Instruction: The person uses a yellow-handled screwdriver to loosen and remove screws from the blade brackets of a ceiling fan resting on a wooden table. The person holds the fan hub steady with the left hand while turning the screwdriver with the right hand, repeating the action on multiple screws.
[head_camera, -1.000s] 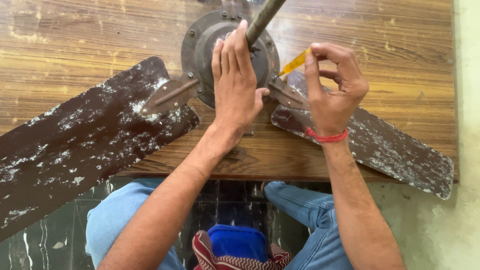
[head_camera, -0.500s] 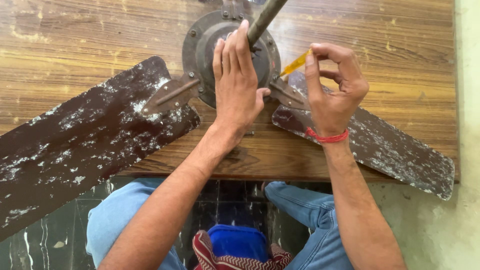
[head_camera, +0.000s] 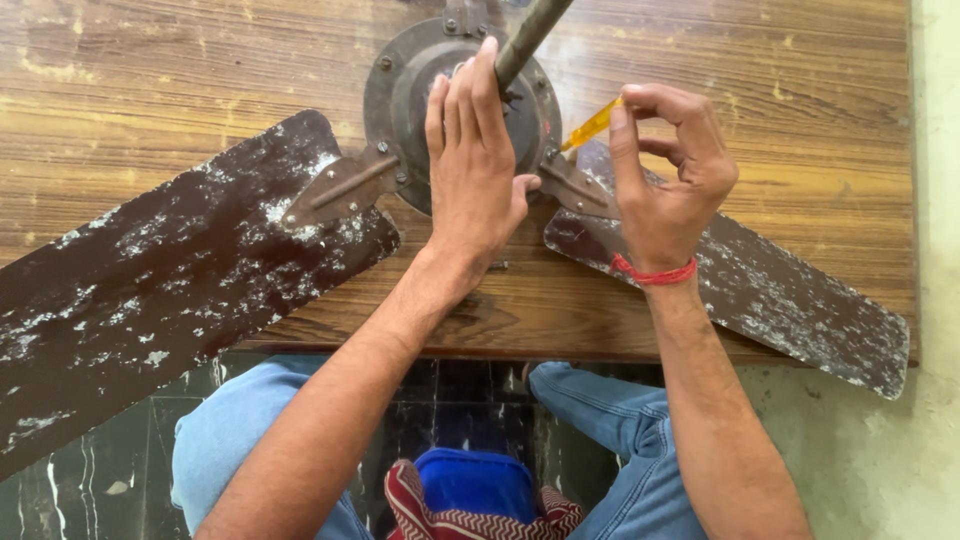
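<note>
— Ceiling fan motor (head_camera: 410, 90) flat on wooden table (head_camera: 150, 80), left blade (head_camera: 150, 290) attached?
— Attached. Left hand (head_camera: 475, 165) spread flat, pressing hub; right hand (head_camera: 665, 175) pinching yellow-handled screwdriver (head_camera: 592, 124) at right blade (head_camera: 740, 285) bracket, apparently unfinished.

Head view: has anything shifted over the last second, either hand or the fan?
Nothing visibly changed. The left hand still lies flat on the fan motor housing, the right hand still pinches the yellow-handled screwdriver near the blade bracket, and the fan blades lie where they were on the wooden table.
</note>
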